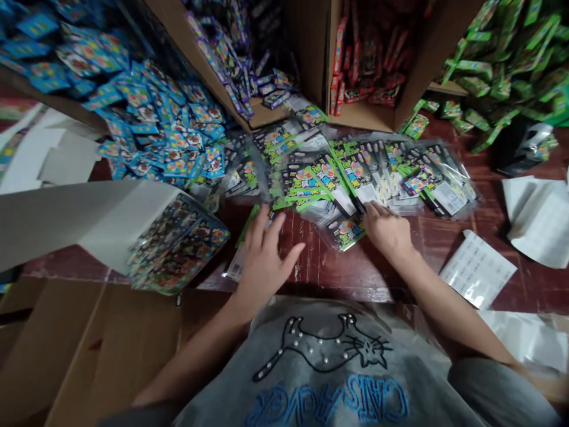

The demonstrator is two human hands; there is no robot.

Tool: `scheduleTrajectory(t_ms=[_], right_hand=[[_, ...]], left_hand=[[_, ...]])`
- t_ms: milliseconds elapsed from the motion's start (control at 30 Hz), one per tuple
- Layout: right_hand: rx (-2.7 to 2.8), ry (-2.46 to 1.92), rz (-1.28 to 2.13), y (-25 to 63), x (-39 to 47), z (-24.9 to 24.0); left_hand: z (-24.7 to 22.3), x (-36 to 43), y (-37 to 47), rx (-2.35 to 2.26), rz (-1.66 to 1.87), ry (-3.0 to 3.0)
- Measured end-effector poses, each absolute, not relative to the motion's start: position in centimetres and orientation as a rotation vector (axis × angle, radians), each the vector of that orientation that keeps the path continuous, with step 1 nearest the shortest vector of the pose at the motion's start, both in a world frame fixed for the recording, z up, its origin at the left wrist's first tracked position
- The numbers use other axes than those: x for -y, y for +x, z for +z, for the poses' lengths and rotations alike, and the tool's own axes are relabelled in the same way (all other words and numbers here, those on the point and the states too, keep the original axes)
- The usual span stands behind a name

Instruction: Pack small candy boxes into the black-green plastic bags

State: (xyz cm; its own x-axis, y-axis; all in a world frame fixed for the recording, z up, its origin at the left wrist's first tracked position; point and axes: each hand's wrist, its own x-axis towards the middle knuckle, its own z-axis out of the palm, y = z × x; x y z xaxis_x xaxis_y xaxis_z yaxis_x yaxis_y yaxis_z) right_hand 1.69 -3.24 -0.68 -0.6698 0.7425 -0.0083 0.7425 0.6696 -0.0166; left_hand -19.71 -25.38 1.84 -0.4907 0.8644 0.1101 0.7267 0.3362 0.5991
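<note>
My left hand (262, 261) has its fingers spread, over a plastic packet (235, 264) that lies near the table's front edge. Closed fingers of my right hand (387, 231) pinch the lower edge of a black and green printed packet (351, 172) in the spread pile; the fingertips are partly hidden. Just left of that hand, another printed packet (345, 230) lies flat. More clear-fronted packets (440, 178) overlap to the right, a small purple box on top of them.
Blue small boxes (164, 118) are heaped at the left. Cartons hold purple boxes (240, 71) and red boxes (368, 65), with green boxes (498, 71) at right. A white carton (115, 207) of packets tilts at left. Label sheets (479, 267) lie on the right.
</note>
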Motion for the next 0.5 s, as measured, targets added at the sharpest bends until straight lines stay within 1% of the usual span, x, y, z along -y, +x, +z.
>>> scheduleTrajectory(t_ms=[67,133,167,200,233,300,333,367,467,500], right_hand=[[-2.986,1.252,0.085,2.5,5.7,0.1],[-3.178,1.143,0.136,3.3,8.4,1.4],[-3.290,1.030,0.090,3.8,9.6,2.2],[-3.382,0.880,-0.033,4.2,10.5,2.9],[-3.431,0.703,-0.228,4.5,11.1,3.6],[-3.405,0.452,-0.655,4.9,11.1,4.6],[-3.378,0.433,-0.796,4.9,10.6,4.9],[-3.373,0.478,-0.862,4.8,9.9,4.9],[-3.412,0.749,-0.757,4.3,7.5,4.6],[-3.400,0.775,-0.734,4.2,6.9,4.5]], left_hand=[[1.5,22.3,-18.2,-1.971,1.182,1.293],[0.6,18.8,-16.9,-1.598,1.379,0.999],[0.1,17.3,-16.4,-1.483,1.431,0.857],[-0.4,16.0,-16.0,-1.421,1.466,0.762],[-0.7,15.2,-15.7,-1.405,1.474,0.715],[-0.8,14.7,-15.3,-1.429,1.411,0.799],[-0.6,14.9,-15.1,-1.427,1.335,0.905],[-0.3,15.4,-15.1,-1.407,1.239,1.021],[0.5,17.0,-15.2,-1.340,0.988,1.261],[0.8,17.5,-15.2,-1.348,0.921,1.295]])
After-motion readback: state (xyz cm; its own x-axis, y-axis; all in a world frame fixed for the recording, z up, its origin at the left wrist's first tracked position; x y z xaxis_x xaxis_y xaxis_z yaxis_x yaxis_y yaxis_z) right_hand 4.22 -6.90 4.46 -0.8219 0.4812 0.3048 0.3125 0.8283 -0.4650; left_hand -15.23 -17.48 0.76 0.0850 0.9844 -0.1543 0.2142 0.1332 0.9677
